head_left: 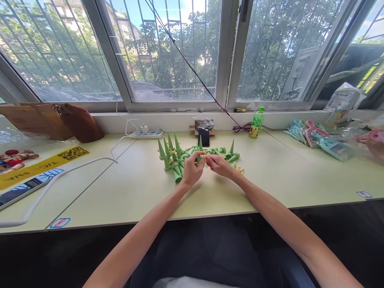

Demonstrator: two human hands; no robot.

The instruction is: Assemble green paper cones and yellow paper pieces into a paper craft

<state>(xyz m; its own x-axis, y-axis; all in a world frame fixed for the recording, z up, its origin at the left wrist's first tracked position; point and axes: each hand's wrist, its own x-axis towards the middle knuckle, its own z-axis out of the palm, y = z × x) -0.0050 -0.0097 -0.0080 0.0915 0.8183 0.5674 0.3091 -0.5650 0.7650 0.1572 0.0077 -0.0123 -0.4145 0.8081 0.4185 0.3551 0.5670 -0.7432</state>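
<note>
My left hand [192, 169] is closed around a pointed green cone [200, 142], which stands upright with its tip above my fingers. Against it, the fingertips of my right hand [220, 165] pinch a small yellow piece, mostly hidden by the fingers. To the left several finished-looking green cones [162, 149] stand upright with yellow bits on their sides, and others [177, 174] lie on the table. More green pieces [232, 157] are spread behind and right of my hands, one cone standing among them. Small yellow pieces [240, 169] lie beside my right wrist.
A black phone [203, 137] leans on a small open box [192, 128]. Farther right stand a green-capped bottle [257, 123] and bagged pastel items [328, 142], with another person's hand [373, 145] nearby. A power strip [147, 134], white cable [87, 162] and brown pouch [79, 123] occupy the left.
</note>
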